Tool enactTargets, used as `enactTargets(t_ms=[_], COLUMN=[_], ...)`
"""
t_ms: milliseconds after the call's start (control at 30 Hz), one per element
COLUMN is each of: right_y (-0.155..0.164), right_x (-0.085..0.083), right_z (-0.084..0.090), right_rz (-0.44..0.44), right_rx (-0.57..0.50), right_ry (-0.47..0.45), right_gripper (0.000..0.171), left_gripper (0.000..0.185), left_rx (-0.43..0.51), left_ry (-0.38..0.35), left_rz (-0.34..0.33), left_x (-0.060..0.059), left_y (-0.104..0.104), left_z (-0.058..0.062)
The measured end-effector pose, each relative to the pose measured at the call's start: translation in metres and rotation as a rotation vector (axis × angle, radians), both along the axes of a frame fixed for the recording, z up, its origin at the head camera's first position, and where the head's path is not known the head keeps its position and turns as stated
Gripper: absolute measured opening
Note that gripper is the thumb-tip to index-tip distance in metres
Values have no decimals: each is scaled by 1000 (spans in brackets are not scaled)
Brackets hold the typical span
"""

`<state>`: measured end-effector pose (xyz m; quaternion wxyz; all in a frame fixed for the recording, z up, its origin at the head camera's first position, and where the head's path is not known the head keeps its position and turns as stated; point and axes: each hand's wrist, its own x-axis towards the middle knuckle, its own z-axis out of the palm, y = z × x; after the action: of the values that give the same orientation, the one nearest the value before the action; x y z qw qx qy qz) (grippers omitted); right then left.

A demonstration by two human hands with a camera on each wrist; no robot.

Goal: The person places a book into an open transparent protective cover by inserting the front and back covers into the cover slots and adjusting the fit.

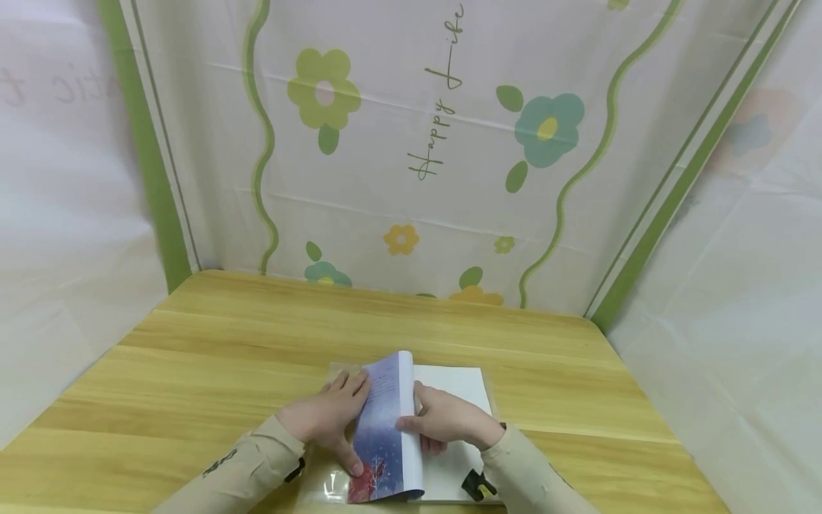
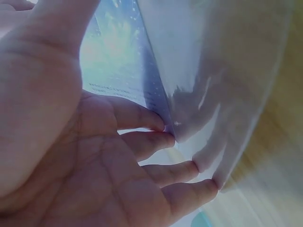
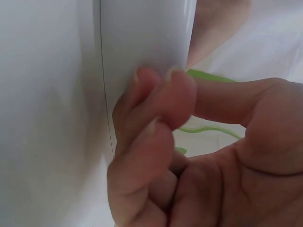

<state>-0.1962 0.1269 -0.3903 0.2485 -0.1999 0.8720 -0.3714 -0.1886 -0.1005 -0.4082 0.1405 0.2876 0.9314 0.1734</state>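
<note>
A book lies at the table's near middle. Its blue cover [image 1: 380,435], with small text, white specks and a red corner, is folded over to the left, and its white edge [image 1: 409,385] curls upward. On the right a white page [image 1: 457,464] is exposed. Clear plastic sheeting [image 2: 227,71] extends past the book's left side. My left hand [image 1: 330,417] rests with spread, straight fingers over the cover's left edge and the plastic. At the curled edge, my right hand [image 1: 446,417] pinches the cover, thumb on top; its other fingers [image 3: 142,156] are curled, partly hidden in the head view.
The wooden table [image 1: 193,400] extends around the book. A white curtain [image 1: 385,157] with printed flowers hangs behind it, and further curtain panels flank both sides. A small black piece [image 1: 477,485] is beside the right wrist.
</note>
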Motion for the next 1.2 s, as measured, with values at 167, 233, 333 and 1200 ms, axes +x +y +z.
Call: enactTargets(t_ms=[167,233,333,1200], right_y=[-1,-2,-3,-9], right_x=[3,3,5,9], right_z=[1,0,-2,-7], right_rz=[-8,-12,-20,-54], right_rx=[11,20,40,101], right_ry=[19,29,49,180], right_gripper=[38,40,50,72], left_gripper=[136,136,136,136], left_rx=[-3,-4,-4,-13], left_ry=[-7,-8,-8,2], left_rz=[9,9,7,7], left_x=[1,1,2,1], left_y=[1,1,1,1], left_z=[3,3,3,2])
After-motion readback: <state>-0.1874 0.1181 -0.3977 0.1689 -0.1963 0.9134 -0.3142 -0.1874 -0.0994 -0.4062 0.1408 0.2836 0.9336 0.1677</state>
